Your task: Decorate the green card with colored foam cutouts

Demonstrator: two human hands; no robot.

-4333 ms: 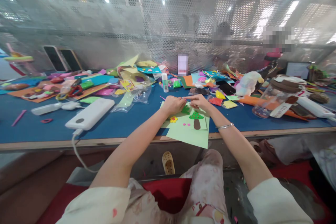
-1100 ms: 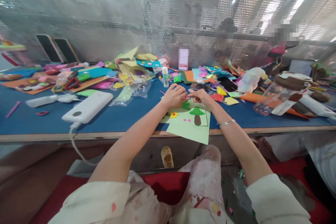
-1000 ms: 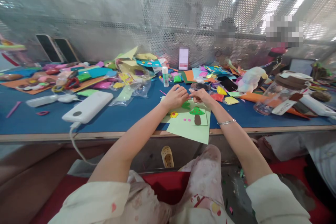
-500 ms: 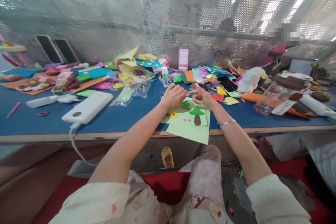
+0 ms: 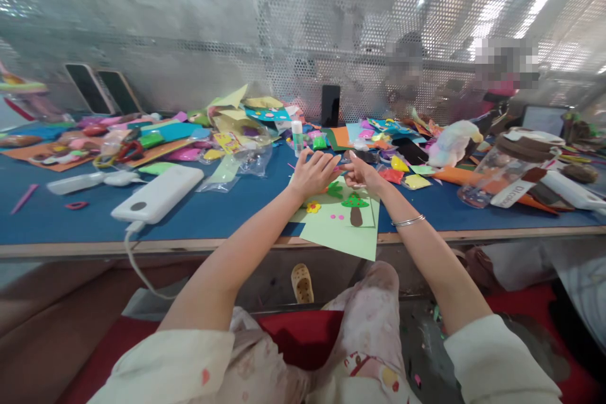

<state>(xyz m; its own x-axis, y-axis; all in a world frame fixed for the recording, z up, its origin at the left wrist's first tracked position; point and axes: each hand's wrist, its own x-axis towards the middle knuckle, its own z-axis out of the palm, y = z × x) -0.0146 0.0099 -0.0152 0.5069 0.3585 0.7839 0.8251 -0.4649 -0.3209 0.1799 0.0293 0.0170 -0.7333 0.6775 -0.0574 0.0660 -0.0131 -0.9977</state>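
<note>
Table: blue table [image 5: 227, 218], strewn with craft scraps.
Card: green card [image 5: 341, 227] overhangs the near edge, within easy reach.
Left hand [image 5: 315, 173]: fingers spread, nothing held, above the card.
Right hand [image 5: 362, 172]: loosely curled beside it; contents unclear.
Power bank [image 5: 158, 194]: left of the card.

Card sheet [image 5: 341, 227] lies on the tabletop [image 5: 237, 214] at its near edge, overhanging toward me. My left hand [image 5: 315, 173] and right hand [image 5: 362, 172] meet above the sheet's far end. Power bank [image 5: 158, 192] well left of the sheet. Glue stick [image 5: 297, 137] behind my left hand. Jar [image 5: 502, 180] on its side, far right. Phone [image 5: 330, 105] upright at the back.
</note>
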